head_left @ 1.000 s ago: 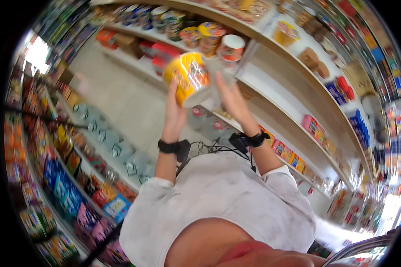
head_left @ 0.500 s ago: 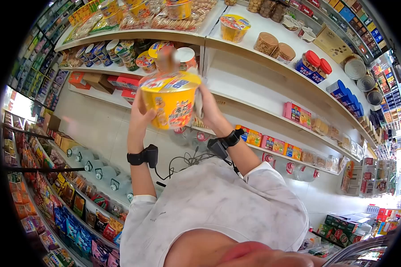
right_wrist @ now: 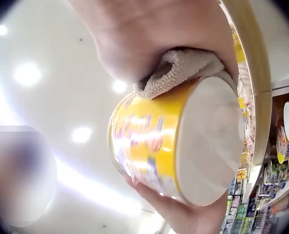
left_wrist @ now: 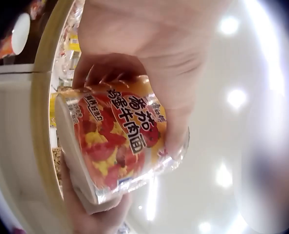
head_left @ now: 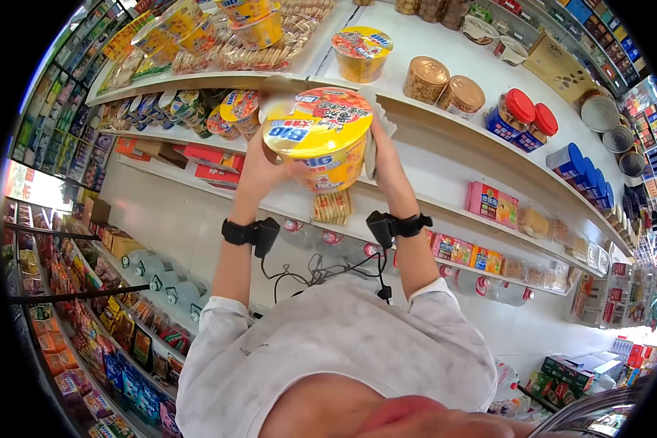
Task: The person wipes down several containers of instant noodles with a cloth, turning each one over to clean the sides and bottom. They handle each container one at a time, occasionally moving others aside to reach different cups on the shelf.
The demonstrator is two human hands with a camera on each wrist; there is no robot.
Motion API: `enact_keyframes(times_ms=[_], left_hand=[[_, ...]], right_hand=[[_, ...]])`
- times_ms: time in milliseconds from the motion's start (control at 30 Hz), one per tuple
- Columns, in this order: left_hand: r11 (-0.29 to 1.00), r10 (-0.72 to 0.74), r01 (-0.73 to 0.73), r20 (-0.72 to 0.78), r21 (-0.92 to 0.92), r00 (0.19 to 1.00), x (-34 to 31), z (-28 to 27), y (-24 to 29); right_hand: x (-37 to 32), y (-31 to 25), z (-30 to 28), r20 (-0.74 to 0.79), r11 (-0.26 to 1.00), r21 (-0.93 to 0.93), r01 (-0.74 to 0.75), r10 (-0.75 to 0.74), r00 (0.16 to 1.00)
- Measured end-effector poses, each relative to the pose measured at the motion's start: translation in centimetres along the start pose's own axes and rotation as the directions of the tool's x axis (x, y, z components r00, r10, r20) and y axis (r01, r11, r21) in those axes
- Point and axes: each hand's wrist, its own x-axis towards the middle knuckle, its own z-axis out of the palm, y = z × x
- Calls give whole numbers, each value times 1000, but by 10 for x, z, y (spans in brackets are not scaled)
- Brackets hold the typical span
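Observation:
A yellow instant-noodle bucket (head_left: 320, 135) is held up between both hands, its printed lid facing the head camera. My left hand (head_left: 259, 171) grips its left side; in the left wrist view the thumb and fingers curl round the red-and-orange printed wall (left_wrist: 115, 136). My right hand (head_left: 392, 166) holds the other side with a light grey cloth (head_left: 379, 128) between palm and bucket. The right wrist view shows that cloth (right_wrist: 181, 70) bunched against the yellow wall (right_wrist: 149, 131), with the white base (right_wrist: 210, 141) turned to the right.
Behind the bucket, a white shelf (head_left: 431, 157) runs left to right. On its top stand another noodle bucket (head_left: 361, 55), round tubs (head_left: 425, 79) and red-lidded jars (head_left: 520, 106). Stacked noodle buckets (head_left: 255, 29) are at upper left. Water bottles (head_left: 179, 286) and snack racks line the left side.
The bucket has been raised and moved right, its lid now tilted toward the head camera. Both hands have kept hold of it. The head view has shifted over the shelves.

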Motion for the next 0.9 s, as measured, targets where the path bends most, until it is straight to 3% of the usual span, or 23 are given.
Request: enact_keyframes(times_ms=[133, 167, 233, 300, 367, 467, 500, 567, 600, 667, 700, 733, 767, 800, 900], left_hand=[[969, 44, -46, -12, -244, 999, 32, 12, -7], [969, 16, -20, -19, -246, 1000, 39, 19, -3], [995, 72, -69, 39, -77, 997, 61, 33, 9], [973, 190, -199, 83, 118, 978, 87, 37, 0], [934, 311, -313, 40, 172, 950, 108, 48, 0], [883, 402, -388, 2, 265, 916, 127, 53, 10], [864, 418, -403, 13, 303, 908, 136, 48, 9], [810, 433, -406, 36, 423, 901, 145, 42, 10], [830, 391, -383, 67, 404, 918, 148, 42, 12], [870, 300, -329, 135, 367, 944, 154, 42, 13], [922, 256, -296, 179, 250, 950, 161, 38, -1], [979, 125, -154, 199, 137, 972, 158, 40, -6], [986, 129, -149, 240, 69, 962, 158, 38, -9], [990, 135, -141, 279, 2, 951, 159, 35, -12], [924, 49, 78, 319, -374, 946, 157, 33, -29]], right_hand=[[23, -3, -18, -18, 963, 207, -173, 180, 983], [28, -1, -21, 17, 923, 349, -163, 167, 986], [40, 3, -27, 81, 782, 605, -149, 125, 989], [48, -2, -30, 18, 759, 635, -141, 168, 986], [52, -6, -31, -24, 718, 678, -155, 233, 972], [56, -19, -37, 133, 752, 626, -209, 161, 978], [59, -20, -46, 66, 815, 558, -155, 143, 988], [74, -20, -60, -236, 949, 287, 132, -63, 970], [80, -24, -62, -356, 962, 114, 246, -192, 915], [88, -34, -67, -286, 963, 98, 250, -213, 934], [91, -43, -67, -249, 963, 90, 256, -227, 942], [94, -51, -65, -210, 955, 132, 265, -234, 949], [94, -57, -63, -171, 947, 174, 269, -240, 956], [93, -65, -60, -131, 938, 216, 271, -247, 960], [95, -73, -57, -51, 951, 189, 244, -239, 970]])
